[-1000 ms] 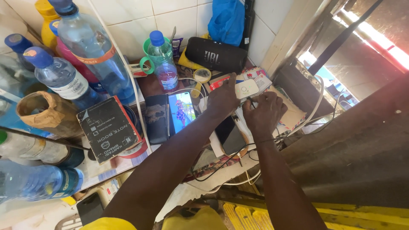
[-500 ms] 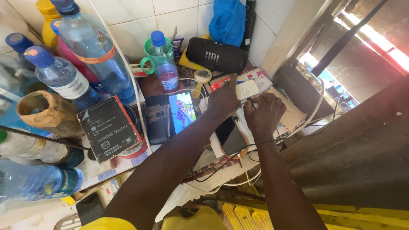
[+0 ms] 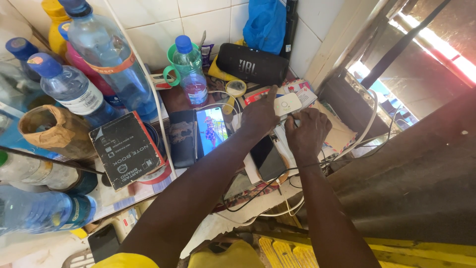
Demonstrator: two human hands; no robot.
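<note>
Centre frame: left hand [image 3: 259, 115] rests on white charger [image 3: 287, 104], finger extended; right hand [image 3: 306, 130] curled, pinching its cable [image 3: 277, 171]. Risk: a tug topples the bottle [image 3: 191, 72].

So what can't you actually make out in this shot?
- Head view: right hand covers its own fingertips; what they pinch is hidden.
- Left hand hides part of the white device.
- Bottles at left are cut by the frame edge.
- White cables run out of sight behind clutter.

Daylight from upper right, glare there; sharp focus, edges slightly warped.
</note>
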